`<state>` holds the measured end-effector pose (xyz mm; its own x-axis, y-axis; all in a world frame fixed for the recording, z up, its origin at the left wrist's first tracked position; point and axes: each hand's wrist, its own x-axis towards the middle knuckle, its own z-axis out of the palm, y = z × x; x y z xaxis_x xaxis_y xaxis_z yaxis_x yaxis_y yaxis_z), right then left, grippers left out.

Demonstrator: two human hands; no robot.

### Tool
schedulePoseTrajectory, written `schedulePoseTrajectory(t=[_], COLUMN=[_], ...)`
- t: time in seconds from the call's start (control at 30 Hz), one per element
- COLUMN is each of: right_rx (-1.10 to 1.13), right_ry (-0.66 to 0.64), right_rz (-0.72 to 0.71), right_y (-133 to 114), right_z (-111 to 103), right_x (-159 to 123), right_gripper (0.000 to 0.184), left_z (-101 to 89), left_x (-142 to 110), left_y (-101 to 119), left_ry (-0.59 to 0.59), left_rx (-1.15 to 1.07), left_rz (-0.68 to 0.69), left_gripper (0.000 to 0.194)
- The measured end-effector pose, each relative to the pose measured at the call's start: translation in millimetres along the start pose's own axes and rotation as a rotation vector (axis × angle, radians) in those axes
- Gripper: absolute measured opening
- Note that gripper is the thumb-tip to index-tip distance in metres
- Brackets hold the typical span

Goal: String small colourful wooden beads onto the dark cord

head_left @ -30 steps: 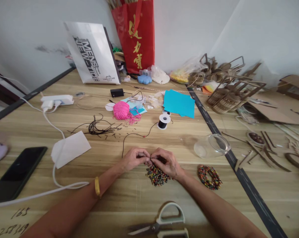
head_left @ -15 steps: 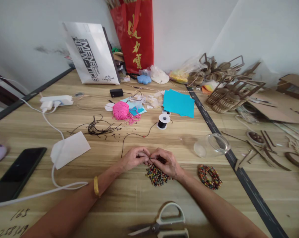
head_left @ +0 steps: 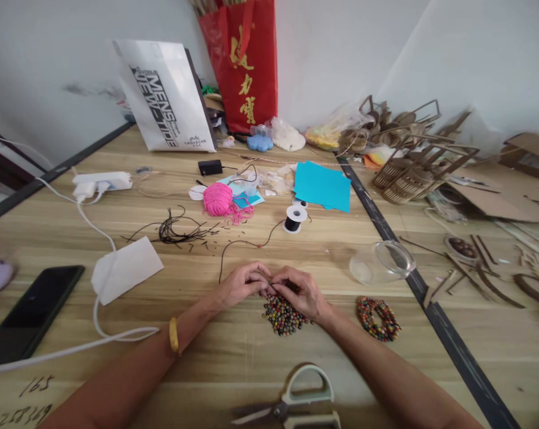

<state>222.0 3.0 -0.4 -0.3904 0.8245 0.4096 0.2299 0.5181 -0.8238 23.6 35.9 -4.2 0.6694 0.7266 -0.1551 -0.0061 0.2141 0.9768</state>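
My left hand [head_left: 245, 284] and my right hand [head_left: 299, 292] meet fingertip to fingertip above a pile of small multicoloured wooden beads [head_left: 284, 316]. A thin black cord [head_left: 222, 259] runs from a white spool [head_left: 294, 219] down behind my left hand, whose fingers are pinched on it. The thumb and forefinger of my right hand are pressed together at the same spot; whatever they grip is too small to make out. A coil of strung beads [head_left: 378, 319] lies right of my right wrist. Scissors [head_left: 307, 387] rest open in front, nearest me.
A clear glass jar [head_left: 381, 262] lies on its side at right. Behind are pink yarn [head_left: 217, 199], blue sheets [head_left: 322, 186] and black cord scraps [head_left: 175, 229]. A phone [head_left: 32, 313], white paper [head_left: 126, 270] and a white cable [head_left: 95, 304] occupy the left. Woven baskets [head_left: 403, 176] stand at back right.
My hands stay together over the beads, with only a slight shift of the fingers. The spool, strung beads and scissors have not moved.
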Motion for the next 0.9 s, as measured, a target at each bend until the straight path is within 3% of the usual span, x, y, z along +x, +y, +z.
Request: schedulePoseTrajectory(t=[0.37,0.57,0.73,0.9], right_rx=[-0.108,-0.274,-0.338,-0.315], right_ry=[0.004,-0.004,0.039,0.047], right_rz=[-0.067,-0.164,-0.227,-0.197], right_y=[3.3,-1.2,-5.4,-4.8], right_z=[0.7,1.8,4.7,6.0], right_x=[-0.3,-2.4,-4.7,-5.3], right_gripper=[0.012,0.014,0.014,0.014], left_z=[-0.4,2.2,3.7,4.7], left_x=[0.5,-0.4,-2.2,-3.3], left_y=[0.0,1.7,4.9,10.5], left_ry=[-0.001,0.092,0.056,0.043], left_rx=[0.023,0.096,0.023,-0.02], left_rz=[0.004,0.081,0.084,0.078], left_gripper=[0.028,0.029,0.039,0.041])
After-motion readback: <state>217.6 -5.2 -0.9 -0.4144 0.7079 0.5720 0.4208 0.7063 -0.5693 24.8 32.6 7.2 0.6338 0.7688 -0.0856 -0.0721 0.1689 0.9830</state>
